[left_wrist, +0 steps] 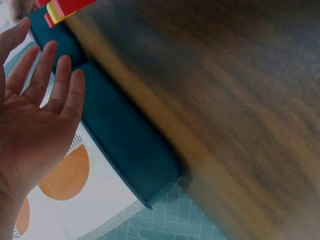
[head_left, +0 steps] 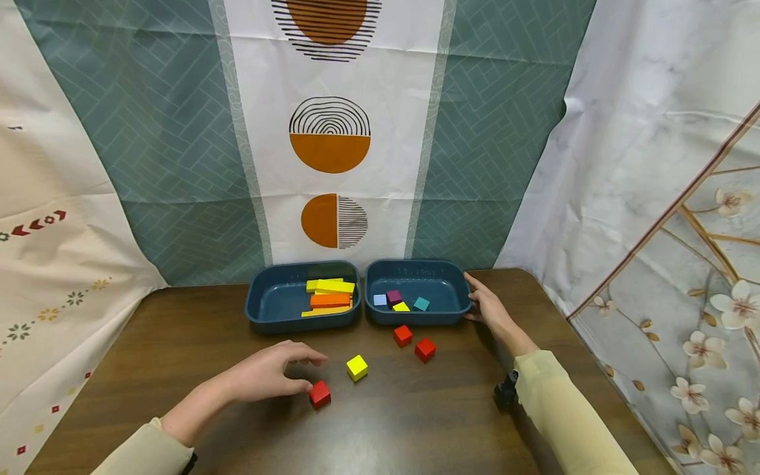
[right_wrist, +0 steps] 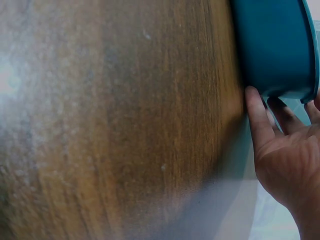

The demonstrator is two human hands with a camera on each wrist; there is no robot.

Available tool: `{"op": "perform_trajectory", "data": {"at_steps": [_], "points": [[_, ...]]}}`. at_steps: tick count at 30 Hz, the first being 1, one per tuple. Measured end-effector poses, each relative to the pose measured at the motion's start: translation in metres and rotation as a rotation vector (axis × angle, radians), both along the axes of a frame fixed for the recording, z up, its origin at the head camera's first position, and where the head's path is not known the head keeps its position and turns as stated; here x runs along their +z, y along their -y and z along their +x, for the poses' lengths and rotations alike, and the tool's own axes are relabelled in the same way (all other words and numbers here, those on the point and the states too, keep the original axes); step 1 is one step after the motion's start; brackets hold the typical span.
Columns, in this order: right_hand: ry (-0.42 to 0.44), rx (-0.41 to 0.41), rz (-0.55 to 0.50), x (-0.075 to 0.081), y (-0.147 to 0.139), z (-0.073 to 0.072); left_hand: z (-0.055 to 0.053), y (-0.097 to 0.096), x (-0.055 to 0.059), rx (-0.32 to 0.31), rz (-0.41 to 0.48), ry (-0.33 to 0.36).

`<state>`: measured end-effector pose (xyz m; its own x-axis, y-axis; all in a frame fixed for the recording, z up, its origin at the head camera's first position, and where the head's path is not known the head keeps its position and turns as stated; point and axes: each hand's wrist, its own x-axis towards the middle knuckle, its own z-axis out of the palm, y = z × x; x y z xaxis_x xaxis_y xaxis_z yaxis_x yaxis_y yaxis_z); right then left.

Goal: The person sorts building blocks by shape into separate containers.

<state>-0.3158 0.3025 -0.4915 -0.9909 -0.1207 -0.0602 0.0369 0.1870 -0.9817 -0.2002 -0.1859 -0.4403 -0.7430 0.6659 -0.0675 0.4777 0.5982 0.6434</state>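
Observation:
My left hand (head_left: 267,373) hovers over the left part of the table with its fingers spread and nothing between them. Its thumb tip is right at a red cube (head_left: 320,394), and a yellow cube (head_left: 357,368) lies just beyond the fingertips. In the left wrist view the palm (left_wrist: 37,127) faces the camera, fingers extended. My right hand (head_left: 489,307) touches the right end of the right blue bin (head_left: 418,318). The right wrist view shows the fingers (right_wrist: 257,115) resting against the bin's end wall. Inside that bin are several small cubes, among them a purple one (head_left: 394,297).
To the left stands another blue bin (head_left: 267,322), with yellow blocks (head_left: 335,287) and an orange block (head_left: 330,301) inside. Two more red cubes (head_left: 402,336) lie in front of the right bin. Patterned cloth (head_left: 481,132) hangs behind the wooden table (head_left: 404,429).

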Motion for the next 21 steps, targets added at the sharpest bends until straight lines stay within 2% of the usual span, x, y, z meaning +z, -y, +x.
{"op": "perform_trajectory", "data": {"at_steps": [9,21], "points": [[-0.002,0.003,0.001,0.000,0.001,0.001,0.001,-0.002,-0.004,-0.025,-0.017,0.079],[-0.008,0.018,0.016,0.000,0.000,0.002,0.001,-0.007,-0.011,-0.054,-0.098,0.071]]}}
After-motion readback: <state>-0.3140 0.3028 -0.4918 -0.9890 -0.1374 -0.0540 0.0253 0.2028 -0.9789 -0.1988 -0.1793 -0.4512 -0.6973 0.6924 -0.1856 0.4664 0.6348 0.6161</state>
